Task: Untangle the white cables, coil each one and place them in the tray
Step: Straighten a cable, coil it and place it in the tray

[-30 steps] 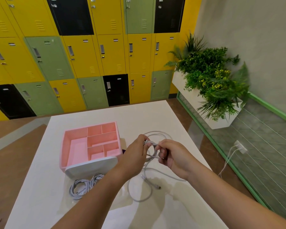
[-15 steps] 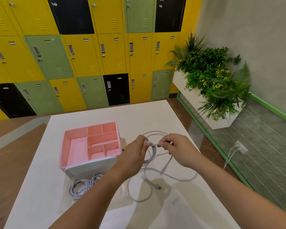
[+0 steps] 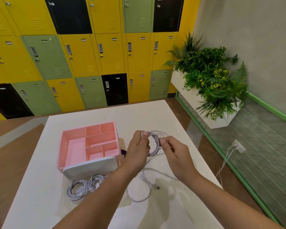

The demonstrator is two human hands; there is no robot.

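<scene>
White cable (image 3: pixel 154 146) coil upright, loose end (image 3: pixel 156 187) seemingly pointing right

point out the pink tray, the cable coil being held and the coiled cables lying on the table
pink tray (image 3: pixel 63 151): head view, its left wall
held coil (image 3: pixel 156 144): head view, right side of the loop
coiled cables on the table (image 3: pixel 70 190): head view, left arc of the left bundle

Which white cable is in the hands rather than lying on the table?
The cable looped between the left hand and right hand, right of the pink tray, its tail trailing onto the table. The other two coils lie before the tray, untouched.
</scene>
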